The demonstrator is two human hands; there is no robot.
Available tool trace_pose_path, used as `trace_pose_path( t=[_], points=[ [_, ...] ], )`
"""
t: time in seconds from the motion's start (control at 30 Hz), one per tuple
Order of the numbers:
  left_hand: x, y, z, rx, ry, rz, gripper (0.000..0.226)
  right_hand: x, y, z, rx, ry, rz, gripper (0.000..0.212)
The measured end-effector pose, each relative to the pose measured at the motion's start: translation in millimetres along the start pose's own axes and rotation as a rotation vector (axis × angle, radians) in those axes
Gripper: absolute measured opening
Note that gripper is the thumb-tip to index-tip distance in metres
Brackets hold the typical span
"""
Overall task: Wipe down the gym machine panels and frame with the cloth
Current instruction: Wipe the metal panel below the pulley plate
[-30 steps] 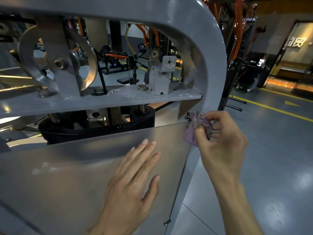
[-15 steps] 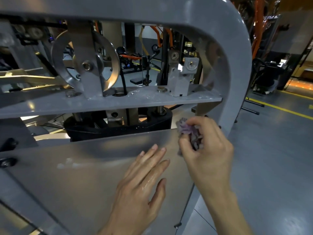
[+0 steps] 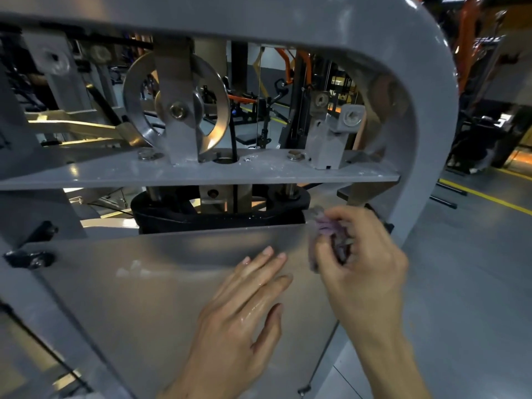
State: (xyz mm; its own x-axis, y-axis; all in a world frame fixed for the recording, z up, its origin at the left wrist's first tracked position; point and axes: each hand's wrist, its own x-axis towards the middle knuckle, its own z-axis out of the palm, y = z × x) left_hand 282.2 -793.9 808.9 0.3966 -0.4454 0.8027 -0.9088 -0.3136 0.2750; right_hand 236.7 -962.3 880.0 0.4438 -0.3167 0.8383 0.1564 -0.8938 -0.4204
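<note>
Surroundings: a pulley wheel [image 3: 176, 110] and a bolted bracket [image 3: 331, 139] stand on a grey shelf plate [image 3: 201, 175]; a black weight block [image 3: 218, 210] sits just under that plate, behind the panel's top edge.
Frame: a curved grey frame [image 3: 431, 110] arches over and down the right side.
Panel: a flat, glossy grey panel [image 3: 158, 283], tilted in view.
Cloth: a small, crumpled, purplish cloth [image 3: 324, 228], at the panel's upper right corner.
Right hand [image 3: 362, 263]: grip curled round the cloth.
Left hand [image 3: 241, 315]: wet-looking, fingers straight, flat on the panel, holding nothing.
Floor: grey floor [image 3: 475, 283] with yellow lines.
</note>
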Motion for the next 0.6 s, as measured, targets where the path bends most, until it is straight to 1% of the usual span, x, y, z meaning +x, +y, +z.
trace_pose_path(
  t=[0.1, 0.13, 0.23, 0.3, 0.33, 0.4, 0.5, 0.53, 0.6],
  points=[
    [-2, -2, -6, 0.016, 0.008, -0.013, 0.031, 6, 16, -10, -0.021, 0.095, 0.141, 0.03],
    [-3, -3, -7, 0.018, 0.012, -0.02, 0.031, 5, 15, -9, -0.026, 0.104, 0.147, 0.03],
    [-5, -3, -6, 0.013, 0.013, -0.029, 0.031, -1, -11, 8, 0.014, 0.034, -0.005, 0.024],
    [-4, -2, -6, 0.018, 0.011, -0.034, 0.038, -5, -28, 20, 0.067, -0.044, -0.097, 0.022],
    [-4, -2, -7, 0.02, 0.012, -0.036, 0.041, -6, -30, 22, 0.09, -0.064, -0.113, 0.022],
    [-6, -4, -10, 0.021, 0.017, -0.033, 0.037, -4, -23, 16, 0.089, -0.037, -0.071, 0.024],
    [-9, -7, -15, 0.023, 0.03, -0.042, 0.032, 1, 0, 0, 0.046, 0.069, 0.089, 0.031],
    [-10, -7, -15, 0.023, 0.035, -0.046, 0.032, 2, 1, -1, 0.034, 0.09, 0.115, 0.032],
    [-10, -7, -15, 0.013, 0.038, -0.048, 0.03, 2, -9, 7, 0.028, 0.087, 0.062, 0.027]
  ],
)
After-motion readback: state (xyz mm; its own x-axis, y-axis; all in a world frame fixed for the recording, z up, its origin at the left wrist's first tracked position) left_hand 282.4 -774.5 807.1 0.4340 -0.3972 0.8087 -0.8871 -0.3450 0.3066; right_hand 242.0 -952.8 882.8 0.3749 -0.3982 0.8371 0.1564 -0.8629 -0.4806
